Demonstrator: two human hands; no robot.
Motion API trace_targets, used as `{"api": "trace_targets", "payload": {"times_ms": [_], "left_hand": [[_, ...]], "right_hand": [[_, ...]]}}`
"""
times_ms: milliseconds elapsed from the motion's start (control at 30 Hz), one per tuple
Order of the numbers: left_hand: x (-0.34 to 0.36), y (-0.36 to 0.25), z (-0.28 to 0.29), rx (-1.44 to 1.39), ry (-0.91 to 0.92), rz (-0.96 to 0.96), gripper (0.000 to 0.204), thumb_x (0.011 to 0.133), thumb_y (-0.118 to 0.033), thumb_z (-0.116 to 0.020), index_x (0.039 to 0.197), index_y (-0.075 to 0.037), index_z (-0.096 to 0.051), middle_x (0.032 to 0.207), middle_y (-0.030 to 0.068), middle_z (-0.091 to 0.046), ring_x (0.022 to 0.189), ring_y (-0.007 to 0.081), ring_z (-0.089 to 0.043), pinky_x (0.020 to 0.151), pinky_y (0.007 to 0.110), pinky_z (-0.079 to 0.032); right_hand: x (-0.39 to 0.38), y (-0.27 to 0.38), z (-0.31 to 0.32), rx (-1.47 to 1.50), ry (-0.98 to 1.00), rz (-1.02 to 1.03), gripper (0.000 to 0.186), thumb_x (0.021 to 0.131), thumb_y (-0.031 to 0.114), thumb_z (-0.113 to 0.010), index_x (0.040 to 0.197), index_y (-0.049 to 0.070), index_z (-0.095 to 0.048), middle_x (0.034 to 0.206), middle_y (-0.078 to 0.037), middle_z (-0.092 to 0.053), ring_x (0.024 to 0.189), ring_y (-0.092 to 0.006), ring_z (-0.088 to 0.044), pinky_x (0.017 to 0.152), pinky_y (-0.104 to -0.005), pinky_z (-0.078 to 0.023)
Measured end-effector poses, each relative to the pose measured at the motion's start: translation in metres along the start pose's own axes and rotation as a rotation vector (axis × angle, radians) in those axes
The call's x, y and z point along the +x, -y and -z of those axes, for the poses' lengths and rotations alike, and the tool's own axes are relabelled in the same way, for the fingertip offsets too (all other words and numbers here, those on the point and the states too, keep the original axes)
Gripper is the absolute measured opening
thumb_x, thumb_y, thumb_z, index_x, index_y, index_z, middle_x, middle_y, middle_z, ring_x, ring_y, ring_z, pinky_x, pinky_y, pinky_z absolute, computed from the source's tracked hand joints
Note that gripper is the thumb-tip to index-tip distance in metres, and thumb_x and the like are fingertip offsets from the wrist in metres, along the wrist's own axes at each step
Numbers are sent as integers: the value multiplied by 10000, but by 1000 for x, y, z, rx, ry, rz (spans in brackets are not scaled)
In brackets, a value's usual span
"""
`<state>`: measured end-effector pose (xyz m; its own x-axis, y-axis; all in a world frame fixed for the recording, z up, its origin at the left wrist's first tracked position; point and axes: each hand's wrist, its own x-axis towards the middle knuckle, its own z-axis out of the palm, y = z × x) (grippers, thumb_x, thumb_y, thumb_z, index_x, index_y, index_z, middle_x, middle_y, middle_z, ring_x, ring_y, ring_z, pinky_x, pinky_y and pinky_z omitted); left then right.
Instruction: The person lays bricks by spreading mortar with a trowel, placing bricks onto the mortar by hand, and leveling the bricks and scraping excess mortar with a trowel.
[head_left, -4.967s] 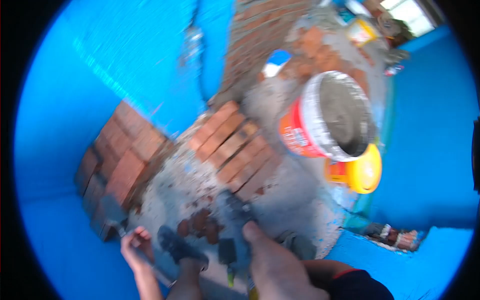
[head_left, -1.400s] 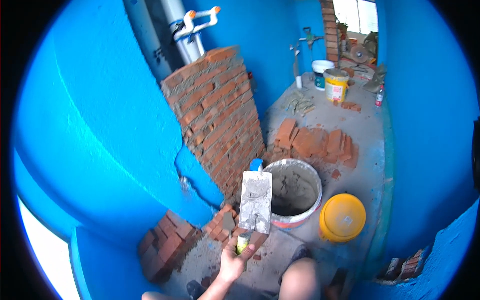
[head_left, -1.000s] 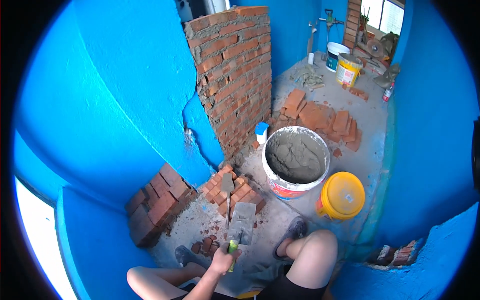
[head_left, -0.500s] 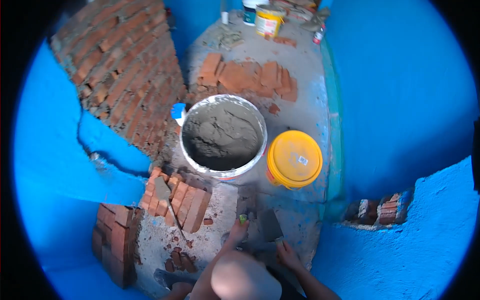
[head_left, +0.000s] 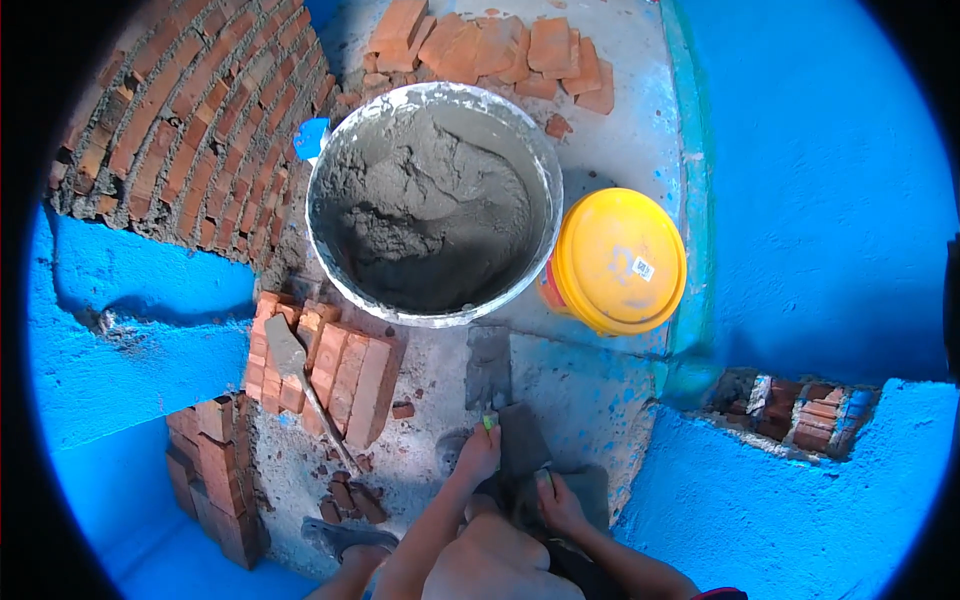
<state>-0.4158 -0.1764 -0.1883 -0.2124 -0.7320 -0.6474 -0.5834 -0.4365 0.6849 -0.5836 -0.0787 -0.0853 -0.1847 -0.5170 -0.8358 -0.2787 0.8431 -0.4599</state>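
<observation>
My left hand (head_left: pixel 479 455) is closed round the green handle of a flat trowel (head_left: pixel 488 370), its grey rectangular blade pointing away from me over the floor. Close by on the right, my right hand (head_left: pixel 562 503) grips the handle of a second trowel (head_left: pixel 523 438) with a broad dark-grey blade. This blade lies beside the left trowel's handle; whether the two touch I cannot tell. Ahead of both hands stands a big round tub (head_left: pixel 545 165) with a mortar-smeared white rim. Wet grey mortar (head_left: pixel 430 200) fills much of it.
A yellow lidded bucket (head_left: pixel 622 258) stands right of the tub. Left of my hands, a pointed trowel (head_left: pixel 287 347) rests on a row of bricks (head_left: pixel 368 390). More bricks (head_left: pixel 215 465) are stacked lower left; others (head_left: pixel 480 50) lie beyond the tub. Blue walls (head_left: pixel 800 200) rise on both sides.
The view has shifted downward and nearer, so the tub and yellow bucket look larger. The right trowel's blade has come closer to my left hand. Both hands keep their trowels.
</observation>
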Motion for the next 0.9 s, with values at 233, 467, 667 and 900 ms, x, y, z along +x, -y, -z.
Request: {"api": "trace_targets", "payload": {"times_ms": [233, 467, 667, 900], "left_hand": [[13, -21, -4, -24, 0, 47, 455, 1005, -388, -358, 1080, 59, -404, 864, 353, -610, 841, 512, -599, 735, 561, -481], [8, -21, -7, -37, -40, 84, 477, 1000, -401, -367, 1113, 61, -404, 894, 359, -610, 883, 514, -595, 762, 562, -472], [15, -27, 7, -46, 85, 235, 488, 1001, -395, -371, 1140, 72, -386, 935, 363, -608, 919, 518, -587, 797, 545, -471], [17, -12, 1, -140, 37, 162, 451, 976, -352, -440, 1177, 47, -377, 970, 371, -595, 957, 495, -591, 815, 520, -475]], "right_hand": [[22, 6, -4, -209, -151, 153, 480, 985, 427, -454, 1276, 49, -505, 946, -216, -657, 868, -359, -649, 755, -416, -498], [42, 5, -5, -246, -123, 113, 510, 989, 425, -435, 1290, 18, -491, 1112, -270, -612, 1041, -403, -599, 867, -438, -467], [87, 41, -6, -115, -60, 218, 479, 981, 453, -451, 1207, 36, -524, 992, -224, -638, 943, -378, -630, 813, -442, -484], [87, 32, -10, -248, -133, 220, 424, 983, 451, -458, 1187, 83, -510, 828, -158, -621, 752, -321, -627, 662, -417, -495]]}}
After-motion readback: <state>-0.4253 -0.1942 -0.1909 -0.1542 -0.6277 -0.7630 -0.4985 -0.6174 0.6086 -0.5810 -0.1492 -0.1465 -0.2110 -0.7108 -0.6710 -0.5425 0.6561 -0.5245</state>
